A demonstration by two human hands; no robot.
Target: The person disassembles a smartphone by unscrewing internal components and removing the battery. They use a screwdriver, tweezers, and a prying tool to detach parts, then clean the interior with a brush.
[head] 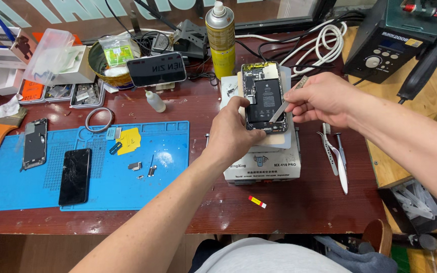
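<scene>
The opened phone (264, 98) lies on the white heating unit (264, 161), long axis pointing away from the person. The left hand (233, 132) presses its near-left edge, fingers curled against the frame. The right hand (319, 98) pinches a thin metal pry tool (285, 103), tip over the black battery. Tweezers (336, 156) lie right on the counter (299, 202)

Bright, even light is falling from above, casting only soft, short shadows under the hands. Glare is showing on the glossy red-brown table (299, 202) and on the propped dark phone screen (156, 69). Focus is holding sharp at centre; the wide lens is bending the frame edges
</scene>
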